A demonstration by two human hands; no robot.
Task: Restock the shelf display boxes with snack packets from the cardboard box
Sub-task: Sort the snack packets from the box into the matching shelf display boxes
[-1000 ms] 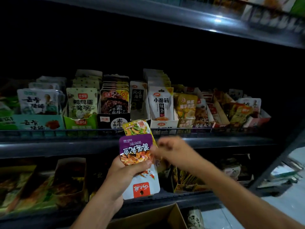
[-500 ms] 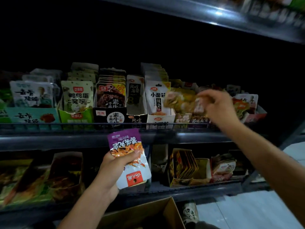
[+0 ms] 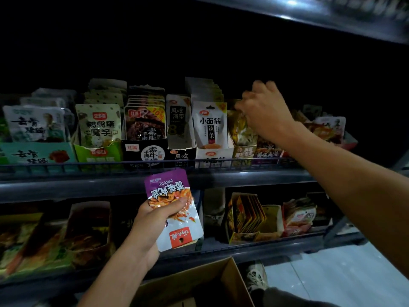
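A person's right hand [image 3: 264, 111] reaches into a yellow display box [image 3: 243, 149] on the upper shelf — whether it holds anything cannot be told. The left hand [image 3: 155, 220] grips a purple snack packet [image 3: 171, 207], still unshelved, above the cardboard box [image 3: 199, 284] — restocking looks midway.

We are in a shop, at a dim aisle of dark metal shelving [image 3: 155, 187] with a wire front rail [image 3: 132, 162]. Rows of printed cardboard display boxes [image 3: 146, 151] hold upright snack packets [image 3: 211, 125] facing outward, a lower tier carries more boxes [image 3: 245, 218], and an open brown cardboard box [image 3: 199, 284] of stock sits near on the pale tiled floor [image 3: 332, 273].
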